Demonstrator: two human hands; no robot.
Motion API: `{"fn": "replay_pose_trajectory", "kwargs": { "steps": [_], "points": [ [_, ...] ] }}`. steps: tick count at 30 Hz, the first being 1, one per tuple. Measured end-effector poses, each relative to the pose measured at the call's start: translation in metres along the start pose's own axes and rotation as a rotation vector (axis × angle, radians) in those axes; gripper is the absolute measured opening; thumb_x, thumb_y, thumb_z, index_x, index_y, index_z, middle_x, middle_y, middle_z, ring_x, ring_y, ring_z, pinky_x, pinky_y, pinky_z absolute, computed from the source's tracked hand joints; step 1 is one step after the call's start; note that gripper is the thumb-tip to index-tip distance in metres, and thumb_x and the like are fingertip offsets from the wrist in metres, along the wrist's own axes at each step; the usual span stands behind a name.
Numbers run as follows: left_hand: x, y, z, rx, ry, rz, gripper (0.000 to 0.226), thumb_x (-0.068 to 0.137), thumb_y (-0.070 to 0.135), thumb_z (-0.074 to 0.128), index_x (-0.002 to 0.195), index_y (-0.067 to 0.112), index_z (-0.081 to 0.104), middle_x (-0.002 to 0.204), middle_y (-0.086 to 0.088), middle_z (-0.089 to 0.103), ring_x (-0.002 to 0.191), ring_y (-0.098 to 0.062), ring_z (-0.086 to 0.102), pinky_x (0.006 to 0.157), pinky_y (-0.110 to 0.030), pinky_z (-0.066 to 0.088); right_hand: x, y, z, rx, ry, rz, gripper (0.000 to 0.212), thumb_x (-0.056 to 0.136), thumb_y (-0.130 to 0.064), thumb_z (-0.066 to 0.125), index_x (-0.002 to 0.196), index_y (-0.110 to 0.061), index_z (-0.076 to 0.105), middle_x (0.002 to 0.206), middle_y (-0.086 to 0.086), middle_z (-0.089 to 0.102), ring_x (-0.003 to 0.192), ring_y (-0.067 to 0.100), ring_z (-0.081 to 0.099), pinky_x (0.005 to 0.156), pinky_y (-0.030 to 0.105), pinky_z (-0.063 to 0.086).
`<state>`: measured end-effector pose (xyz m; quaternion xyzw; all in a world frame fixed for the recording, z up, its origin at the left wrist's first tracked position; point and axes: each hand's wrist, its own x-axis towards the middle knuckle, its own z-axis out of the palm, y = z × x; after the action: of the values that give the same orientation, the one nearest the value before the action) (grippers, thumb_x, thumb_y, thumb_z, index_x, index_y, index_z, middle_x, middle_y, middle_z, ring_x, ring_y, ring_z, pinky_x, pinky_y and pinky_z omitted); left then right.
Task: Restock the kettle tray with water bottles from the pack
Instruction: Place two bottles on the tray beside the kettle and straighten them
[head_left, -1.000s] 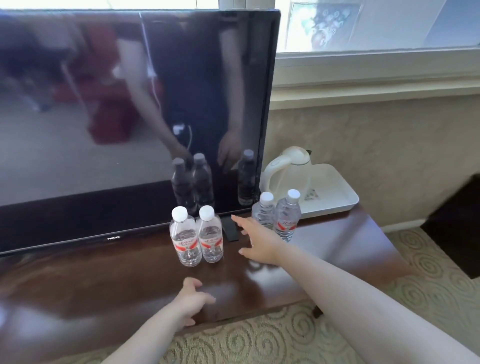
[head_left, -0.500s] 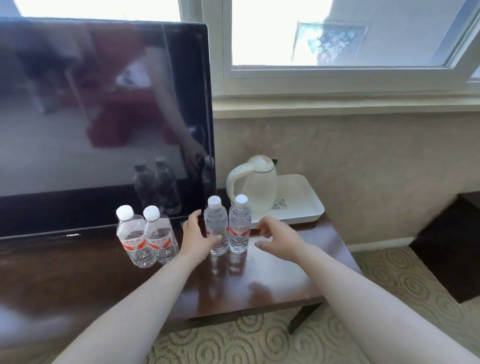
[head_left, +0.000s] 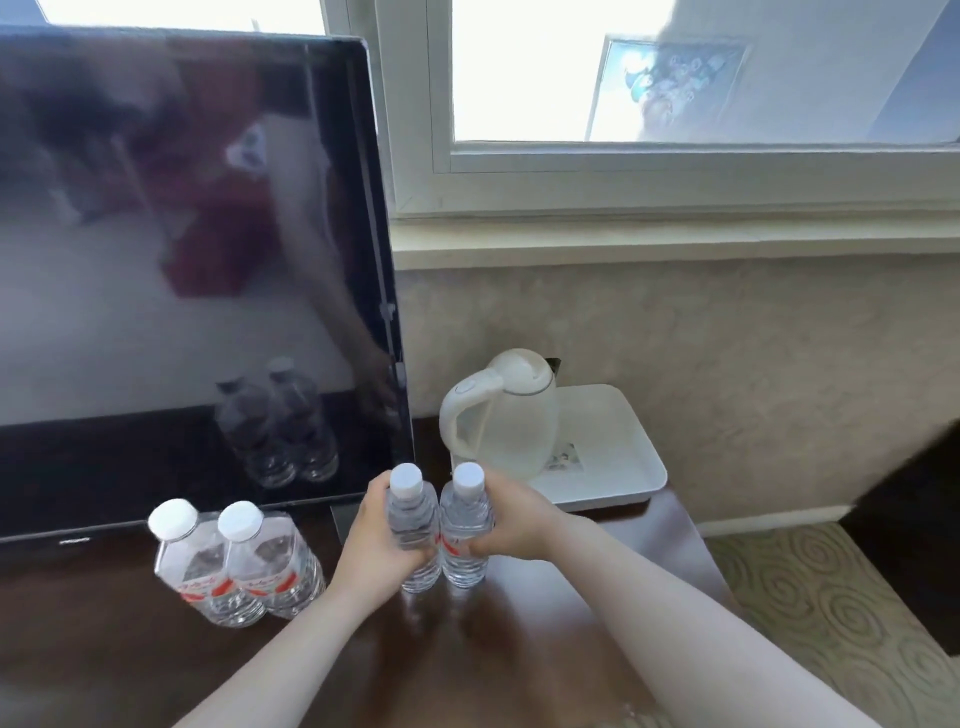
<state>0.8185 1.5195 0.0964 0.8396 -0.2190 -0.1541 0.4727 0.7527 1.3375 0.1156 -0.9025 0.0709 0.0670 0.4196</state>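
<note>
Head view: both hands are closed on a pair of upright water bottles, right at the middle of the dark wooden table (head_left: 545, 649).
Left hand (head_left: 376, 540): wrapped round the left bottle (head_left: 414, 525), fingers curled at its waist, thumb up near the shoulder.
Right hand (head_left: 511, 525): clamped on the right bottle (head_left: 464, 525) from the far side; the two bottles stand touching, caps up.
Lifted or not: can't tell — their bases sit at or just on the tabletop.
Tray (head_left: 623, 467): white, shallow, beyond the hands and off to the right, just behind the right hand's knuckles.
Nearer hand: the right one, clearly; the left would have to cross over.
Long axis: vertical on both bottles, so it looks like a straight carry, forward and right.
In the tray: the white kettle (head_left: 501, 415) fills its left part, with a small card by its base; the right part is bare, and that's the likely landing spot.
Spare stock: two more bottles (head_left: 228, 566) stand together well left, in front of the television (head_left: 182, 260).
Watch for: the kettle's belly, close to the path.
</note>
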Motion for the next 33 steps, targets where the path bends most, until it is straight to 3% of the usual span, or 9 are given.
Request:
{"fn": "replay_pose_trajectory", "kwargs": {
  "steps": [3, 12, 18, 23, 25, 28, 31, 33],
  "points": [
    [0.003, -0.001, -0.002, 0.050, 0.001, 0.019, 0.051, 0.051, 0.021, 0.077, 0.092, 0.040, 0.052, 0.093, 0.012, 0.060, 0.088, -0.004, 0.063, 0.076, -0.037, 0.055, 0.008, 0.007, -0.005, 0.004, -0.062, -0.016, 0.060, 0.066, -0.020, 0.083, 0.116, -0.021, 0.051, 0.115, 0.003, 0.059, 0.108, 0.019, 0.059, 0.093, 0.036, 0.049],
    [-0.001, 0.009, 0.000, 0.113, -0.066, -0.005, 0.060, 0.049, 0.032, 0.078, 0.099, 0.049, 0.050, 0.103, 0.026, 0.057, 0.095, 0.000, 0.062, 0.083, -0.037, 0.053, 0.001, 0.004, -0.029, -0.123, -0.179, -0.107, 0.054, 0.068, -0.014, 0.082, 0.112, -0.016, 0.052, 0.108, 0.003, 0.059, 0.101, 0.021, 0.058, 0.083, 0.031, 0.047],
    [0.014, 0.055, 0.018, 0.113, -0.167, 0.079, 0.061, 0.050, 0.028, 0.080, 0.100, 0.047, 0.050, 0.090, 0.021, 0.066, 0.081, -0.002, 0.065, 0.077, -0.040, 0.057, -0.010, 0.002, -0.103, -0.252, -0.297, -0.075, 0.055, 0.063, -0.023, 0.087, 0.101, -0.036, 0.048, 0.104, -0.014, 0.062, 0.098, 0.010, 0.059, 0.079, 0.023, 0.044],
    [0.049, 0.110, 0.052, 0.054, -0.131, 0.144, 0.068, 0.052, 0.028, 0.084, 0.106, 0.052, 0.051, 0.098, 0.019, 0.070, 0.096, -0.006, 0.068, 0.083, -0.036, 0.059, -0.012, 0.016, -0.171, -0.262, -0.262, -0.061, 0.060, 0.063, -0.024, 0.086, 0.109, -0.037, 0.051, 0.109, -0.016, 0.062, 0.102, 0.007, 0.059, 0.079, 0.019, 0.045],
    [0.069, 0.128, 0.065, 0.038, -0.158, 0.200, 0.060, 0.055, 0.021, 0.085, 0.104, 0.040, 0.056, 0.096, 0.011, 0.070, 0.092, -0.007, 0.068, 0.081, -0.040, 0.059, -0.010, 0.028, -0.196, -0.264, -0.199, -0.046, 0.061, 0.060, -0.029, 0.086, 0.100, -0.047, 0.044, 0.105, -0.018, 0.060, 0.101, 0.009, 0.059, 0.081, 0.024, 0.047],
    [0.101, 0.150, 0.087, 0.029, -0.191, 0.270, 0.050, 0.058, 0.009, 0.085, 0.098, 0.017, 0.057, 0.094, -0.013, 0.065, 0.084, -0.012, 0.061, 0.075, -0.047, 0.054, -0.004, 0.053, -0.224, -0.201, -0.114, 0.005, 0.059, 0.054, -0.030, 0.085, 0.090, -0.045, 0.041, 0.096, -0.016, 0.062, 0.092, 0.007, 0.060, 0.077, 0.028, 0.050],
    [0.133, 0.160, 0.111, 0.049, -0.171, 0.281, 0.045, 0.055, 0.012, 0.086, 0.088, 0.014, 0.054, 0.087, -0.011, 0.058, 0.081, -0.017, 0.056, 0.068, -0.039, 0.048, 0.005, 0.081, -0.241, -0.126, -0.049, 0.037, 0.057, 0.049, -0.033, 0.083, 0.084, -0.046, 0.040, 0.089, -0.016, 0.061, 0.083, 0.003, 0.059, 0.069, 0.025, 0.050],
    [0.151, 0.161, 0.129, 0.075, -0.202, 0.266, 0.041, 0.057, 0.014, 0.085, 0.085, 0.008, 0.056, 0.088, -0.019, 0.059, 0.081, -0.026, 0.054, 0.070, -0.042, 0.047, 0.012, 0.100, -0.248, -0.101, -0.016, 0.056, 0.057, 0.048, -0.034, 0.081, 0.084, -0.045, 0.040, 0.089, -0.015, 0.061, 0.081, 0.004, 0.057, 0.067, 0.025, 0.051]
  ]
}}
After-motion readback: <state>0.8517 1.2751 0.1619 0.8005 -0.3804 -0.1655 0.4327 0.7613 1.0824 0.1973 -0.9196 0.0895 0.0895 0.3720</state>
